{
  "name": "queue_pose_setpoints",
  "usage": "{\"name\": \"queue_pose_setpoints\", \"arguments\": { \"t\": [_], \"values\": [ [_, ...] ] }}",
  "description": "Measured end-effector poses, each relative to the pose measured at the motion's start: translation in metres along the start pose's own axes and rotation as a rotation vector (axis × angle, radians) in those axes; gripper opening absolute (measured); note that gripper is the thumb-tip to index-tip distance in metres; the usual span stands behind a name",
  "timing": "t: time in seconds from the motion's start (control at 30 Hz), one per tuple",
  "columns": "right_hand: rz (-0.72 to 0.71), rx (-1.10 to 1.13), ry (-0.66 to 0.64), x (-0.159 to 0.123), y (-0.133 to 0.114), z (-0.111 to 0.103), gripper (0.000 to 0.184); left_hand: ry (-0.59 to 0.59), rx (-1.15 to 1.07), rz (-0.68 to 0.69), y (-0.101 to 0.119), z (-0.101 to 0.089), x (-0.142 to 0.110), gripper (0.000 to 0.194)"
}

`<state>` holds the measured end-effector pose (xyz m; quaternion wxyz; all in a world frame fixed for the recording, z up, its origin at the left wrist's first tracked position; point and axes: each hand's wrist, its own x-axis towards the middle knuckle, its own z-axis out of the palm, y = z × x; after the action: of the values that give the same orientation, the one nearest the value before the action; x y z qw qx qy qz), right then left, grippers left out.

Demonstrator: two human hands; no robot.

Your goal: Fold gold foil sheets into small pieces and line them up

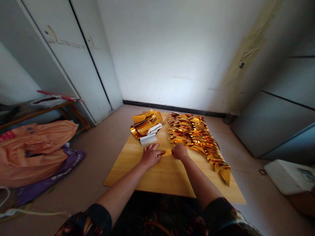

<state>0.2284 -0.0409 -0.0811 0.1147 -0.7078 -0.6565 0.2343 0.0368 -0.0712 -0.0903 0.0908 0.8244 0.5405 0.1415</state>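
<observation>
A small folded piece of gold foil paper [167, 152] lies on the wooden board [157, 177] between my two hands. My left hand [150, 156] rests at its left end, thumb and finger pressed on the paper and the other fingers bent on the board. At the right end, my right hand [180, 151] is closed with its fingertips on the paper. Just beyond my left hand is a loose heap of gold foil sheets [145, 126], some showing a white back [148, 140]. Rows of folded gold foil pieces [190, 129] stand close together beyond and to the right of my right hand.
A row of folded pieces runs down to the board's right edge [225, 173]. Orange and purple bags [39, 147] lie on the floor at left, near a wooden bench [61, 106] and cabinets [71, 49]. A white box [287, 177] stands at right. The wall [167, 59] is ahead.
</observation>
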Motion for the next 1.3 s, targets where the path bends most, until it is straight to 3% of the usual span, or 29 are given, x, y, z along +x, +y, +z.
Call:
{"name": "queue_pose_setpoints", "arguments": {
  "t": [0.1, 0.33, 0.47, 0.57, 0.73, 0.93, 1.1, 1.3],
  "values": [
    [0.062, 0.025, -0.062, -0.005, 0.004, -0.004, 0.007, -0.004, 0.000, 0.001, 0.000, 0.000, 0.000, 0.033],
    [0.140, 0.162, -0.162, -0.023, 0.016, -0.016, 0.023, 0.001, 0.003, -0.008, 0.002, 0.000, 0.000, 0.034],
    [0.165, 0.122, -0.059, -0.028, 0.019, -0.025, 0.015, 0.001, 0.007, -0.002, 0.002, -0.001, 0.000, 0.034],
    [0.043, 0.187, 0.050, -0.027, 0.005, -0.027, 0.011, -0.004, 0.014, 0.004, 0.001, -0.001, 0.000, 0.034],
    [-0.225, 0.337, -0.097, -0.014, -0.029, -0.009, 0.018, -0.022, 0.028, 0.013, -0.001, -0.001, 0.000, 0.036],
    [-0.193, 0.321, -0.173, 0.006, -0.025, 0.010, 0.023, 0.016, -0.035, 0.000, -0.006, 0.001, -0.002, 0.026],
    [-0.215, 0.275, -0.169, 0.009, -0.018, 0.010, 0.019, 0.089, -0.108, -0.031, -0.012, 0.005, -0.003, 0.013],
    [-0.238, 0.178, -0.138, 0.006, -0.024, 0.010, 0.020, 0.143, -0.091, 0.047, -0.010, 0.003, -0.008, 0.013]
  ]
}}
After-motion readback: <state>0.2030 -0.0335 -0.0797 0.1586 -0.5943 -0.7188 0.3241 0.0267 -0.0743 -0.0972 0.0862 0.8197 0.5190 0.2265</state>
